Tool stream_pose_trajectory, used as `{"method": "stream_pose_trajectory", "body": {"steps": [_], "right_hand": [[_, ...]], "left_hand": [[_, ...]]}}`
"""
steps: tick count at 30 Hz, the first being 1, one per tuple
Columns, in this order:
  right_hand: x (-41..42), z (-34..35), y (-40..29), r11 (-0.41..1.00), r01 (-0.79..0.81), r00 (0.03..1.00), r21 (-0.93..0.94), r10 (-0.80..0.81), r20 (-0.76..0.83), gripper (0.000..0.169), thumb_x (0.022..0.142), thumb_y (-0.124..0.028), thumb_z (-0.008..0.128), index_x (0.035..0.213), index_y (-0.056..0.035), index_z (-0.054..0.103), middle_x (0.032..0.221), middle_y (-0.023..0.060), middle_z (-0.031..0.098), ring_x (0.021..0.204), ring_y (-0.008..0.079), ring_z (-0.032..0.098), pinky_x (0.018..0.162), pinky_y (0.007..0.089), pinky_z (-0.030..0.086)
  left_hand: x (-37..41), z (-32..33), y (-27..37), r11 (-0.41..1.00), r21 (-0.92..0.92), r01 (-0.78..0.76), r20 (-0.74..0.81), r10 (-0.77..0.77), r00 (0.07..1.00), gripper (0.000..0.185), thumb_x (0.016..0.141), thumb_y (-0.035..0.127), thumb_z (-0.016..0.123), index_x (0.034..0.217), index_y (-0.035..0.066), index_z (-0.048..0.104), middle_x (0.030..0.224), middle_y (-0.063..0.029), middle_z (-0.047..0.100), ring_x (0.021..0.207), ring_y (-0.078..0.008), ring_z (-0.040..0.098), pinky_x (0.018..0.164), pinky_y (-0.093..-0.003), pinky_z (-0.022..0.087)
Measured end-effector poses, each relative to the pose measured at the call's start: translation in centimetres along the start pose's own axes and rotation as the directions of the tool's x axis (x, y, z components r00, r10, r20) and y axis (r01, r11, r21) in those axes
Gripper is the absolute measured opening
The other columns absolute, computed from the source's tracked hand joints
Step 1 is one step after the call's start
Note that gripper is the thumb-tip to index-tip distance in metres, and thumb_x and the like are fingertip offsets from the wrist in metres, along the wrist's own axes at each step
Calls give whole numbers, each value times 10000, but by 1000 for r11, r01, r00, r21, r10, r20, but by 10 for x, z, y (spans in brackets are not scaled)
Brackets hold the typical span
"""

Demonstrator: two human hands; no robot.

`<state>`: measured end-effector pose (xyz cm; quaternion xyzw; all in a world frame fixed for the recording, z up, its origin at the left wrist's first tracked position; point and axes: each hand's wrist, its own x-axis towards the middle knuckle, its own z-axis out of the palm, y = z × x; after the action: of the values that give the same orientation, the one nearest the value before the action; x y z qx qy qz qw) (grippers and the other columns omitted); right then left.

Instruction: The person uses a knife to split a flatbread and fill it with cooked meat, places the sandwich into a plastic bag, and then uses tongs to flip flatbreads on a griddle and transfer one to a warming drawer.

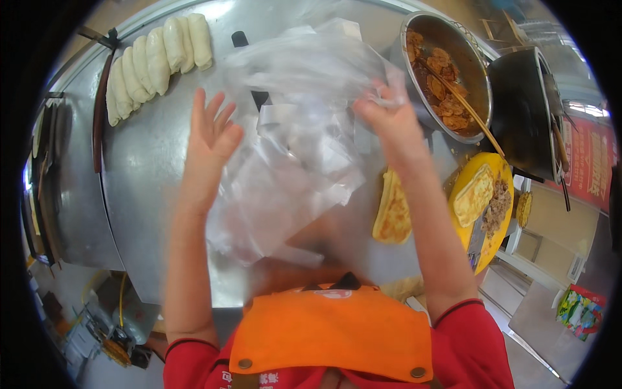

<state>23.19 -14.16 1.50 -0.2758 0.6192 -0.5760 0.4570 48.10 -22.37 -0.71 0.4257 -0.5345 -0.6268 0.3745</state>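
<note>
My right hand grips a bunched edge of a clear plastic bag or sheet. The crumpled plastic spreads over the middle of the stainless steel counter, partly blurred. Left of it, my left hand is raised with its fingers apart and holds nothing. Through and beside the plastic, a dark strip-shaped object shows; most of it is covered. Below my right hand, a browned flatbread lies on the counter, partly hidden by my forearm.
Several pale dough rolls line the far left. At right stand a steel basin of sauced fried slices with chopsticks, and a black pot. A yellow cutting board holds flatbread, chopped meat and a knife.
</note>
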Motion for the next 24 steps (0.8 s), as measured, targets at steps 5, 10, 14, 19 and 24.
{"method": "stream_pose_trajectory", "body": {"steps": [5,10,14,19,24], "right_hand": [[-65,13,66,687,247,940,-684,-342,-4,719,721,-110,705,1337,-15,347,1188,171,474,995,283,529,843,332,457],[-75,38,76,652,215,975,-727,-105,194,324,759,-139,683,1049,-74,554,936,98,539,777,274,553,687,342,471],[-59,44,73,635,247,951,-732,-14,309,231,759,-160,687,947,-74,584,853,100,565,767,275,570,675,347,472],[-62,39,77,871,-20,985,-491,102,141,234,753,-143,699,926,-29,590,796,65,564,678,174,548,638,288,454],[-70,41,73,739,201,969,-643,-52,242,186,774,-147,691,853,-2,606,809,32,591,705,113,543,656,252,446]], "left_hand": [[-31,2,-42,836,547,-25,41,3,999,604,807,118,640,1334,-4,370,1240,-177,487,1140,-293,471,967,-359,380],[-47,14,-31,711,689,-138,147,49,988,425,801,37,606,1219,58,534,1109,-104,557,1041,-241,501,916,-326,398],[-49,18,-29,709,668,-226,119,198,973,403,762,-25,589,1157,52,563,967,-99,563,917,-255,513,816,-335,428],[-52,20,-19,777,598,-196,102,169,980,410,759,-89,535,1138,61,578,843,-73,553,835,-216,524,765,-314,435],[-60,24,-10,807,542,-233,83,224,971,424,759,-110,515,1138,66,584,796,-65,551,791,-208,531,742,-311,436]]}}
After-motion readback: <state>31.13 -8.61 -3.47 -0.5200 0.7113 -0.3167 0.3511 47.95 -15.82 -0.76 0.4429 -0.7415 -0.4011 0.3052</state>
